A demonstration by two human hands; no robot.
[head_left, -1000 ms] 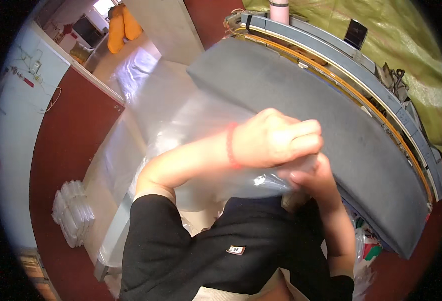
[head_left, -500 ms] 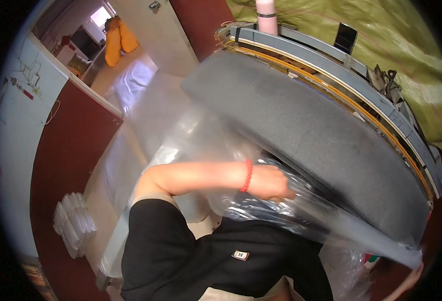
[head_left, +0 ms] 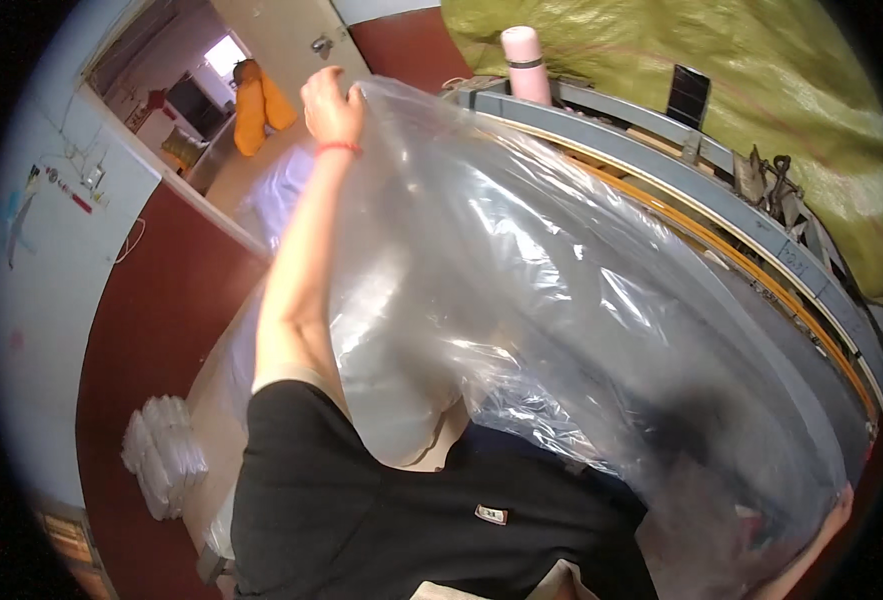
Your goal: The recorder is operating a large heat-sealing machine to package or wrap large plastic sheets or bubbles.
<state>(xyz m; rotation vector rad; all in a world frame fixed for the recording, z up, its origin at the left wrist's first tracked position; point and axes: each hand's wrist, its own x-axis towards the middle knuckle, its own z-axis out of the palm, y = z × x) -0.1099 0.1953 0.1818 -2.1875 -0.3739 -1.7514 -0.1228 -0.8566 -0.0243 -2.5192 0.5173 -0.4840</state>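
A large clear plastic sheet [head_left: 551,260] is spread wide between my two hands. Raised at the upper left, my left hand [head_left: 331,108] pinches one corner of it; a red bead bracelet circles that wrist. Out at the lower right rim, my right hand [head_left: 839,508] grips the opposite end of the sheet, with its fingers only partly visible. Beneath the film shows the dark grey padded surface [head_left: 776,300] of a long machine bed, bare only along its far right side. Crumpled folds of the same film gather close to my body.
Along the bed's far side run a blue-grey metal rail [head_left: 601,115] and an orange strip [head_left: 651,195]. On that rail stand a pink bottle [head_left: 527,70], a black phone [head_left: 688,97] and scissors [head_left: 783,180]. Stacked folded plastic [head_left: 164,455] sits at the left, below an open doorway.
My left hand has swung from above the bed's near edge up to the far left, drawing the plastic open over the grey surface. My right hand stays at the lower right with its end.
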